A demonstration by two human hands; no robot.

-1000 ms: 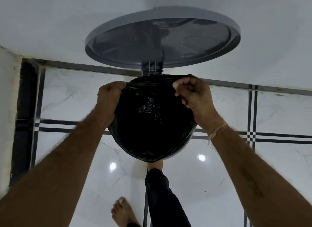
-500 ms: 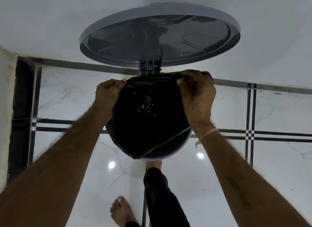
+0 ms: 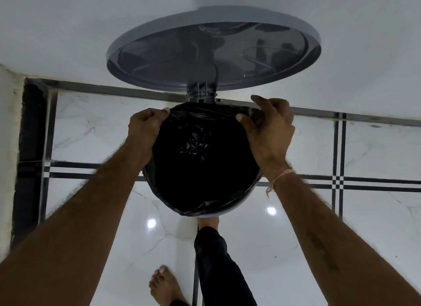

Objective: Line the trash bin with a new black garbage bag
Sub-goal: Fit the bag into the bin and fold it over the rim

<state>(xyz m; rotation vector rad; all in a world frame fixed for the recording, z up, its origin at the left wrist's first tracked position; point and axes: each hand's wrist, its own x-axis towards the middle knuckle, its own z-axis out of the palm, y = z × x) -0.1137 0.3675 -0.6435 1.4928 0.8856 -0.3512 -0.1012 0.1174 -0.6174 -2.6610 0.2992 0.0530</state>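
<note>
Viewed straight down, the crinkled black plastic garbage bag [image 3: 200, 169] sits inside the round grey plastic trash bin [image 3: 241, 205], its mouth directly below both hands. The left hand [image 3: 145, 125] grips the bag edge at the far-left rim. The right hand [image 3: 271, 128] pinches it far-right, fingers curled over. Both hands are equally near. The near-right rim appears uncovered.

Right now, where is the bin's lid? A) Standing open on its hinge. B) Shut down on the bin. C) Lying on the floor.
A: the grey lid stands tilted up on its hinge, above the mouth of the black garbage bag, whose edge the left hand and right hand grip.
</note>
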